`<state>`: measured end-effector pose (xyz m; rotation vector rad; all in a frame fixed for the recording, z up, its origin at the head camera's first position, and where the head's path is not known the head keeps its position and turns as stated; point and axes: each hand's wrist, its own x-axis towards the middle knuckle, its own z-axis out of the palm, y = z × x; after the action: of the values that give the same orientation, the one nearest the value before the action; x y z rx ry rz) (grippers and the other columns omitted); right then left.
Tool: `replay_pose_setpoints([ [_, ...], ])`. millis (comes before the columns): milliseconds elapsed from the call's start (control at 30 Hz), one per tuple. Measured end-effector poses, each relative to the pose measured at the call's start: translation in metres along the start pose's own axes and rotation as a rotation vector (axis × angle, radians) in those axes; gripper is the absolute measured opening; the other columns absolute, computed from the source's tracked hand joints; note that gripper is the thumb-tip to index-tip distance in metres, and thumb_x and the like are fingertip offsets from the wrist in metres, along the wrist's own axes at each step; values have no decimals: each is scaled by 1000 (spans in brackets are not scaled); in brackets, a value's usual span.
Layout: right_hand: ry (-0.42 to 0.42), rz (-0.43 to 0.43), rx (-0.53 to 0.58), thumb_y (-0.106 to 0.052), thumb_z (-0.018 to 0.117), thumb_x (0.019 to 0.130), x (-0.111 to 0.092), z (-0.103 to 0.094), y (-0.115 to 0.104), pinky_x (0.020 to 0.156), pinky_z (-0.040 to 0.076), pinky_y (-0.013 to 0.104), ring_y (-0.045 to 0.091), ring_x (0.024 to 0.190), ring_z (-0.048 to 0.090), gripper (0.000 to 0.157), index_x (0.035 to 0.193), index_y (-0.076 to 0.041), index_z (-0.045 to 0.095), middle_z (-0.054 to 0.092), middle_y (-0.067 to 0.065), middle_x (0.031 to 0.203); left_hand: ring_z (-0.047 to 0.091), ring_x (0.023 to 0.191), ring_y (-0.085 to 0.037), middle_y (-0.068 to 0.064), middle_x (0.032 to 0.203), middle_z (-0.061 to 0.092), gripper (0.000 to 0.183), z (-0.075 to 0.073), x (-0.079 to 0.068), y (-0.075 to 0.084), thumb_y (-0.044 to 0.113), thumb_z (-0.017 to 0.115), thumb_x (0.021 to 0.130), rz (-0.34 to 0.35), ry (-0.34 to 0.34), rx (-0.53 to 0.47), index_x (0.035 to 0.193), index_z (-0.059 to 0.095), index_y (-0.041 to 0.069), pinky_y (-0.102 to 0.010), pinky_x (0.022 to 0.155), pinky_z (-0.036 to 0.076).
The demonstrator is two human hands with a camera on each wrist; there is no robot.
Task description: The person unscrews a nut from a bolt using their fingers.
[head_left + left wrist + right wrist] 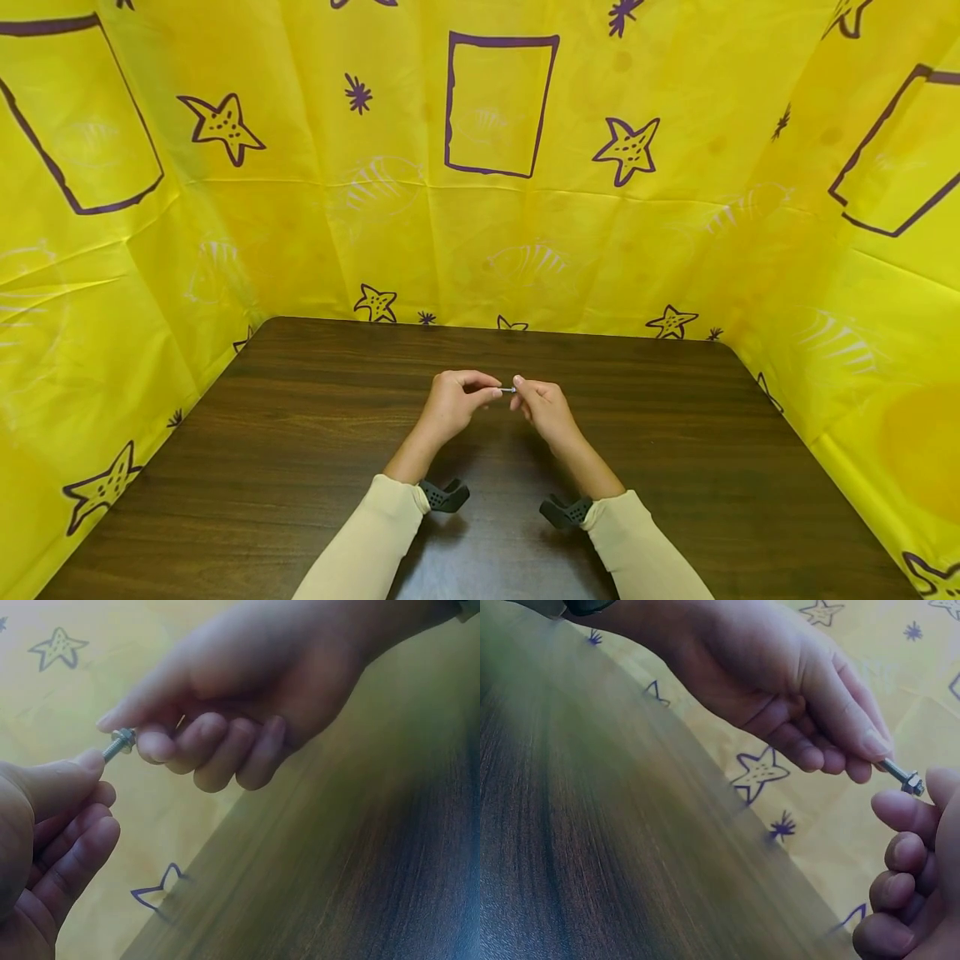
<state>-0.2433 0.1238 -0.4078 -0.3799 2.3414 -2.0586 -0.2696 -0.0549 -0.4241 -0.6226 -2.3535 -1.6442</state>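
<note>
A small metal bolt [893,770] is held level above the table between both hands. My left hand [452,407] pinches one end between thumb and fingertips, which hide that end. A nut [912,782] sits near the bolt's free end, with a little of the tip poking past it. The thumb and curled index finger of my right hand [546,408] are right at the nut, one on either side; its other fingers fold toward the palm. In the left wrist view the nut [123,739] shows a wider, flange-like edge facing the left hand.
Below the hands lies a dark wood-grain table [300,433]. A yellow cloth [495,225] printed with starfish and fish outlines hangs around its back and sides. Each wrist wears a dark camera band, such as the left band [447,496], under a cream sleeve [367,533].
</note>
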Motion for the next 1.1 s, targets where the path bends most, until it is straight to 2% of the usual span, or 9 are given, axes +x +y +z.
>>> replay_pose_setpoints([
  [200,-9,-3,20,-13,53,101,1,0,0,46,27,21,6,46,34,37,80,18,60,44,3,55,65,63,-35,-2,77,71,9,0,0,-1,9,77,83,-6,4,0,89,77,3,-25,53,49],
  [267,-6,-15,20,-11,54,100,1,-1,0,47,29,21,8,48,36,35,75,13,61,47,9,58,66,63,-34,-1,77,71,8,-1,1,-1,10,78,83,-6,7,3,88,77,5,-25,53,49],
  [433,-11,-29,71,-6,57,98,9,-3,17,47,30,22,10,50,38,21,81,4,64,47,9,60,65,59,-22,0,76,70,5,-3,0,0,12,78,83,7,20,16,87,78,9,-27,53,50],
  [533,-5,-38,116,-6,60,96,14,-5,31,46,29,22,10,50,38,18,93,12,63,45,3,60,63,58,-15,0,76,70,5,-4,0,1,12,78,83,8,27,22,87,78,9,-27,54,51],
  [667,-7,-89,132,-4,64,93,13,-4,32,45,30,21,9,51,39,21,104,14,63,46,0,61,64,59,-17,0,76,71,5,-4,0,1,12,78,83,2,30,20,87,78,9,-27,54,52],
  [833,-19,-175,143,1,65,90,13,-4,32,46,30,22,10,51,39,18,105,12,64,45,0,61,65,60,-23,-1,76,71,5,-5,0,2,10,78,83,-1,32,10,87,77,8,-27,54,51],
  [1100,-41,-214,157,12,61,89,11,-6,28,46,30,25,11,51,38,19,108,17,61,45,1,63,65,61,-23,0,76,71,5,-6,0,2,10,77,83,-2,30,4,88,78,9,-28,54,51],
])
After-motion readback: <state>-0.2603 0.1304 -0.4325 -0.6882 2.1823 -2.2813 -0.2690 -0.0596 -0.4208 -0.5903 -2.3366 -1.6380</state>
